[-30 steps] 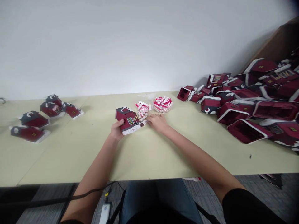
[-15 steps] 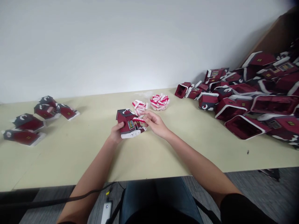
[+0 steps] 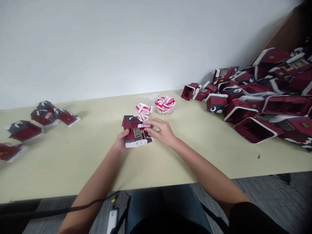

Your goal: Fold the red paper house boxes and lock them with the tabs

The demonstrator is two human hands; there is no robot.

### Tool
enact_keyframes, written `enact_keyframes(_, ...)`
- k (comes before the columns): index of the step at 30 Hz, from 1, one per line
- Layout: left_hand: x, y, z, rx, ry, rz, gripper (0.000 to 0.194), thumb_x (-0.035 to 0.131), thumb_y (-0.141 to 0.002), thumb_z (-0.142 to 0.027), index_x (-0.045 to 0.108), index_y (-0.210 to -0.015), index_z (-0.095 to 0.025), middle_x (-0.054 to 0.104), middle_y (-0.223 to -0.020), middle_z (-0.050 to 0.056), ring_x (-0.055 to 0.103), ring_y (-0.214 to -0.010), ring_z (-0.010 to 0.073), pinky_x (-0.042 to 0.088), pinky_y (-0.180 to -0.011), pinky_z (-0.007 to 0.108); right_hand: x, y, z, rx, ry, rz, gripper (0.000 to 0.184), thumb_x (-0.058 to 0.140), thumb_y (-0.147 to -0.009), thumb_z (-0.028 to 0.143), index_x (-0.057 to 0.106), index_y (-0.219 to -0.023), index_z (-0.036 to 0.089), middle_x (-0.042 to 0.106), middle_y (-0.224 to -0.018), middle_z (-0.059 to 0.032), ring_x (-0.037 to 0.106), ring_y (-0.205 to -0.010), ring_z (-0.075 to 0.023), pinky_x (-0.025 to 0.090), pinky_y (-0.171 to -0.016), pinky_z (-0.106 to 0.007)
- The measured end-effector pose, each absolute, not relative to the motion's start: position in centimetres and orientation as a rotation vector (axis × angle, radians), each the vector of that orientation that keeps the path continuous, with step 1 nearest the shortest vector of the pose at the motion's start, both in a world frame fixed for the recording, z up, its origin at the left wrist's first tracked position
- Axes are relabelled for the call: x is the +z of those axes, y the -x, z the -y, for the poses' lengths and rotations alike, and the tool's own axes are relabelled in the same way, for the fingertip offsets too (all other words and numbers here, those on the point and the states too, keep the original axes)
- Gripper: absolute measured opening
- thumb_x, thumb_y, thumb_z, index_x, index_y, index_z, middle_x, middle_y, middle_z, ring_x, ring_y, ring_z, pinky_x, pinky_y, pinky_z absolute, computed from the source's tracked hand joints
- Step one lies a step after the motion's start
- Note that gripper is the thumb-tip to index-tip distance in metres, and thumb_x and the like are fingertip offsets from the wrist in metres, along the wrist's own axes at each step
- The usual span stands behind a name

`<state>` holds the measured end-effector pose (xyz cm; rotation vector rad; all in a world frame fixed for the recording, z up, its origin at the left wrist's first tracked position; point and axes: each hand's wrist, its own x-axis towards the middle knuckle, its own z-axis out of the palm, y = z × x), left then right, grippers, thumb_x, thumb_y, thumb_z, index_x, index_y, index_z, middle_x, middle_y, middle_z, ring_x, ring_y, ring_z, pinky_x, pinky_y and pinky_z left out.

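A small red house (image 3: pixel 131 132) is gripped by the left hand (image 3: pixel 121 140) at its eight o'clock edge, with the thumb laid on the front; the fingers behind are hidden. The house is held above the counter (image 3: pixel 97 169), its dark roof turned toward twelve o'clock. A red-and-white striped strip (image 3: pixel 143 125) is pinched between the thumb and fingertips of the right hand (image 3: pixel 164 132) and is held at the front of the house, just above the windows; whether it is pressed flat cannot be told.

From the house, a loose heap of strips (image 3: pixel 144 109) is seen between twelve and one o'clock, and more are gathered in a rounded clear container (image 3: pixel 165 112) between one and two. Similar houses (image 3: pixel 24 131) are spread around nine to ten o'clock. Toward two to three o'clock, a large pile of houses (image 3: pixel 255 107) is heaped, many tipped with their openings showing.
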<state>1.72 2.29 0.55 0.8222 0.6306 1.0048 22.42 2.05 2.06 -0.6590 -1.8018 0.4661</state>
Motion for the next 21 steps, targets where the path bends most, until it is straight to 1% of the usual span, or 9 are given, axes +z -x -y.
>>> enact_keyframes(2, 0.7, -2.1, -2.0, 1.006, -0.822, -0.636, 0.068, 0.085, -0.059, -0.045, 0.063, -0.116, -0.014, 0.074, -0.104, 0.009, 0.063, -0.116, 0.0371, 0.047, -0.106, 0.047, 2.4, -22.3, -1.8, 0.363, 0.63, 1.768, 0.015, 0.063, -0.092, 0.027, 0.073, -0.103, 0.023, 0.069, -0.101, -0.0068, 0.065, -0.095, -0.0184, 0.055, -0.087, -0.036)
enact_keyframes(3, 0.8, -2.2, -1.9, 1.001, -0.821, -0.643, 0.068, 0.085, -0.059, -0.045, 0.063, -0.115, -0.014, 0.074, -0.101, 0.008, 0.065, -0.111, 0.0359, 0.048, -0.104, 0.046, 2.5, -22.2, -1.7, 0.333, 0.619, 1.749, 0.015, 0.063, -0.092, 0.025, 0.073, -0.102, 0.022, 0.067, -0.101, -0.0073, 0.065, -0.096, -0.0184, 0.055, -0.087, -0.036)
enact_keyframes(5, 0.9, -2.5, -1.7, 0.986, -0.816, -0.655, 0.067, 0.087, -0.057, -0.045, 0.064, -0.113, -0.015, 0.075, -0.097, 0.007, 0.069, -0.103, 0.0334, 0.051, -0.1, 0.044, 2.6, -22.0, -1.4, 0.303, 0.607, 1.743, 0.016, 0.063, -0.092, 0.023, 0.074, -0.104, 0.021, 0.064, -0.098, -0.0072, 0.064, -0.093, -0.0175, 0.055, -0.084, -0.034)
enact_keyframes(7, 1.0, -2.7, -1.6, 0.986, -0.809, -0.663, 0.067, 0.087, -0.056, -0.044, 0.064, -0.112, -0.016, 0.075, -0.097, 0.007, 0.07, -0.099, 0.0316, 0.052, -0.099, 0.043, 2.6, -21.9, -1.3, 0.29, 0.605, 1.771, 0.018, 0.061, -0.093, 0.022, 0.074, -0.106, 0.021, 0.064, -0.095, -0.0066, 0.064, -0.09, -0.0168, 0.056, -0.081, -0.033)
enact_keyframes(9, 1.1, -2.8, -1.5, 1.003, -0.802, -0.676, 0.068, 0.089, -0.054, -0.043, 0.064, -0.112, -0.016, 0.074, -0.098, 0.007, 0.07, -0.1, 0.0313, 0.052, -0.099, 0.043, 2.4, -21.9, -1.3, 0.267, 0.617, 1.796, 0.019, 0.06, -0.094, 0.023, 0.074, -0.107, 0.023, 0.066, -0.095, -0.0059, 0.064, -0.09, -0.0166, 0.056, -0.08, -0.033)
enact_keyframes(14, 1.2, -2.9, -1.5, 1.011, -0.804, -0.725, 0.071, 0.09, -0.053, -0.043, 0.062, -0.112, -0.015, 0.074, -0.101, 0.009, 0.067, -0.107, 0.0354, 0.051, -0.099, 0.045, 2.0, -21.9, -1.5, 0.197, 0.669, 1.785, 0.017, 0.061, -0.094, 0.027, 0.076, -0.103, 0.025, 0.069, -0.093, -0.0048, 0.066, -0.088, -0.017, 0.056, -0.078, -0.034)
enact_keyframes(18, 1.2, -3.0, -1.4, 1.002, -0.811, -0.745, 0.074, 0.092, -0.049, -0.045, 0.062, -0.11, -0.017, 0.074, -0.099, 0.008, 0.069, -0.103, 0.0343, 0.053, -0.097, 0.045, 1.8, -22.0, -1.5, 0.21, 0.635, 1.761, 0.017, 0.062, -0.093, 0.026, 0.076, -0.102, 0.024, 0.069, -0.092, -0.0047, 0.066, -0.085, -0.016, 0.056, -0.075, -0.033)
enact_keyframes(21, 1.2, -3.0, -1.3, 1.005, -0.819, -0.751, 0.074, 0.091, -0.05, -0.046, 0.061, -0.111, -0.017, 0.074, -0.1, 0.008, 0.068, -0.105, 0.0344, 0.054, -0.096, 0.044, 1.8, -22.2, -1.6, 0.23, 0.598, 1.783, 0.016, 0.064, -0.092, 0.026, 0.077, -0.102, 0.024, 0.068, -0.091, -0.0044, 0.065, -0.084, -0.0154, 0.057, -0.074, -0.031)
